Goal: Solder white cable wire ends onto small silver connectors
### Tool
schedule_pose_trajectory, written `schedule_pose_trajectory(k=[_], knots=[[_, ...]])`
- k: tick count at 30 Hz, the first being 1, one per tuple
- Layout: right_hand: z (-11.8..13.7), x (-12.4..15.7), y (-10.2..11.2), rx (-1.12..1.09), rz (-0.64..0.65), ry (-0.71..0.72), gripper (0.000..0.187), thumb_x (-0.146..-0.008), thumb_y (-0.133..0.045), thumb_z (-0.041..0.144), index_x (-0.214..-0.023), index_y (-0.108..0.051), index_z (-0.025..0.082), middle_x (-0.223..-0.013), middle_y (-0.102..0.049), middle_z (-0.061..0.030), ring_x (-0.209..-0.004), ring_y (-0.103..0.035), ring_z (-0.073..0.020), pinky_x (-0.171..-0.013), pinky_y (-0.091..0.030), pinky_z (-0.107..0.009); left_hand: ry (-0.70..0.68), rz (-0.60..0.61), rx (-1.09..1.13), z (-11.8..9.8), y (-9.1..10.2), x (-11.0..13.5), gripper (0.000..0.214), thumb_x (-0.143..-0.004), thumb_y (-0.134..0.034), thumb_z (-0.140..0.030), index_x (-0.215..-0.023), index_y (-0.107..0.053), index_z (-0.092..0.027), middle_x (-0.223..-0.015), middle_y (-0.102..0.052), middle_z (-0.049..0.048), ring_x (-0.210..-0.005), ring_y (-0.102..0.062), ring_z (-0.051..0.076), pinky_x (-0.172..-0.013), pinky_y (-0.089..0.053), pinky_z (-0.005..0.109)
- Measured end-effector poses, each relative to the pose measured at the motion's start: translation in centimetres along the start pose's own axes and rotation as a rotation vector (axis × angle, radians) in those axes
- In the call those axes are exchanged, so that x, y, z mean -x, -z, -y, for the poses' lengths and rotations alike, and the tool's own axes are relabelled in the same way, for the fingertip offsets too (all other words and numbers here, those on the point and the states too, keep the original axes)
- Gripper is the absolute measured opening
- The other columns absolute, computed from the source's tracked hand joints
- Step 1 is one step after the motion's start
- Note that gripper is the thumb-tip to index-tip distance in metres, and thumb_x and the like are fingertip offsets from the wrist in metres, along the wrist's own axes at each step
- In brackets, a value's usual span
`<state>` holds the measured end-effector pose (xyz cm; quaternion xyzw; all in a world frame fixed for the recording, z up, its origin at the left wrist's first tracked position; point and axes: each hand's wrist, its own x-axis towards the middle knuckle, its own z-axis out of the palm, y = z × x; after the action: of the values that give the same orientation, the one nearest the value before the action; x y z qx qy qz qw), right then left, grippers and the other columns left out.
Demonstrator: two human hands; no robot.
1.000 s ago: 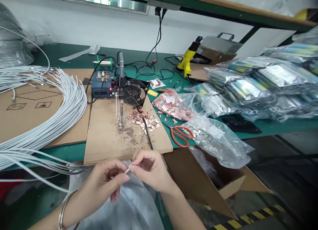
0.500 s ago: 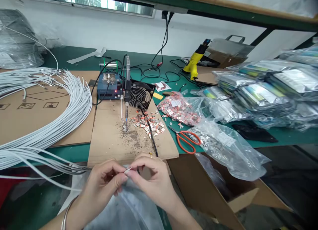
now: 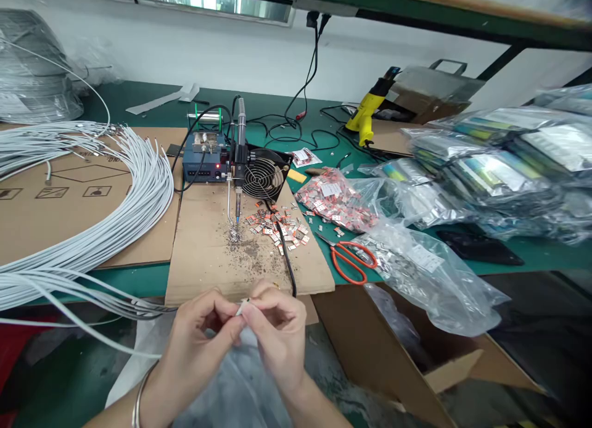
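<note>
My left hand [image 3: 201, 332] and my right hand [image 3: 278, 332] meet in front of the cardboard sheet's near edge. Both are closed in pinches, fingertips together, on a small white cable end [image 3: 241, 307] with a dark tip; most of it is hidden by the fingers. A loose white cable [image 3: 108, 341] runs from the left and disappears behind my left wrist. Beyond the hands, a soldering iron [image 3: 240, 150] is clamped upright, its tip above solder bits on the cardboard sheet [image 3: 198, 249]. Small metal connectors with orange parts [image 3: 282, 227] lie scattered beside it.
A large bundle of white cables [image 3: 148, 212] curves across the left. A blue soldering station [image 3: 202, 167] and black fan [image 3: 263, 175] stand behind. On the right lie orange-handled scissors [image 3: 345, 261], connector bags [image 3: 335, 200] and a yellow heat gun [image 3: 367, 115]. Below is an open carton [image 3: 370, 348].
My right hand has turned and drawn its fingers in closer around the small white piece. Both hands stay together at nearly the same place. The view has shifted slightly.
</note>
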<state>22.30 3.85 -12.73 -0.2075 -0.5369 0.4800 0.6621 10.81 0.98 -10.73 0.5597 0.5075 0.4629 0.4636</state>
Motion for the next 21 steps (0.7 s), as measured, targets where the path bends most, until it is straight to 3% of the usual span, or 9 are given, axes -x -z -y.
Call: schedule_pose_trajectory(k=[3, 6, 10, 15, 18, 21], knots=[[-0.6, 0.3, 0.0, -0.087, -0.073, 0.016, 0.011, -0.081, -0.055, 0.014, -0.07, -0.052, 0.014, -0.061, -0.041, -0.0002, -0.058, -0.043, -0.0066, -0.053, -0.036, -0.018, -0.036, -0.012, -0.037, 0.3, 0.3, 0.3, 0.028, -0.079, -0.058, -0.036, -0.068, -0.055, -0.011, -0.061, -0.053, 0.0027, -0.055, -0.054, 0.008, -0.052, -0.045, 0.016], [0.1, -0.2, 1.6, -0.039, -0.032, 0.026, 0.008, -0.084, -0.053, 0.02, -0.077, -0.052, 0.016, -0.067, -0.043, -0.0011, -0.063, -0.043, -0.0079, -0.058, -0.036, -0.02, -0.003, 0.0, -0.05, 0.3, 0.9, 0.4, 0.027, -0.079, -0.058, -0.037, -0.073, -0.058, -0.01, -0.059, -0.056, 0.003, -0.054, -0.056, 0.008, -0.053, -0.046, 0.016], [1.6, -1.3, 3.0, 0.344, 0.256, -0.022, 0.01, -0.075, -0.064, 0.018, -0.084, -0.061, 0.016, -0.073, -0.053, -0.0031, -0.067, -0.046, -0.0093, -0.059, -0.038, -0.021, 0.071, 0.128, -0.007, 0.1, 1.5, 0.3, 0.032, -0.081, -0.053, -0.042, -0.078, -0.06, -0.011, -0.059, -0.06, 0.0041, -0.055, -0.057, 0.01, -0.055, -0.047, 0.017], [2.9, -2.2, 3.0, 0.52, 0.468, 0.012, 0.003, -0.075, -0.063, 0.014, -0.077, -0.061, 0.014, -0.068, -0.058, 0.0, -0.066, -0.051, -0.007, -0.061, -0.039, -0.019, -0.018, 0.198, -0.236, 0.4, 2.1, 0.4, 0.029, -0.087, -0.046, -0.037, -0.083, -0.061, -0.014, -0.065, -0.061, 0.0026, -0.061, -0.058, 0.008, -0.061, -0.046, 0.016], [3.2, -2.8, 3.2, 0.486, 0.541, -0.015, 0.004, -0.075, -0.062, 0.013, -0.071, -0.06, 0.013, -0.064, -0.057, -0.0005, -0.061, -0.05, -0.0064, -0.056, -0.037, -0.019, -0.081, 0.232, -0.325, 0.3, 2.4, 0.3, 0.026, -0.088, -0.045, -0.033, -0.08, -0.061, -0.015, -0.065, -0.061, 0.0014, -0.062, -0.058, 0.007, -0.062, -0.044, 0.015], [2.3, -2.7, 2.8, 0.278, 0.49, 0.014, 0.007, -0.07, -0.063, 0.008, -0.067, -0.059, 0.012, -0.061, -0.055, -0.0016, -0.056, -0.047, -0.0068, -0.053, -0.036, -0.019, -0.006, 0.262, -0.183, -0.1, 2.1, 0.0, 0.028, -0.086, -0.048, -0.036, -0.077, -0.061, -0.013, -0.063, -0.061, 0.003, -0.059, -0.058, 0.008, -0.059, -0.044, 0.016]])
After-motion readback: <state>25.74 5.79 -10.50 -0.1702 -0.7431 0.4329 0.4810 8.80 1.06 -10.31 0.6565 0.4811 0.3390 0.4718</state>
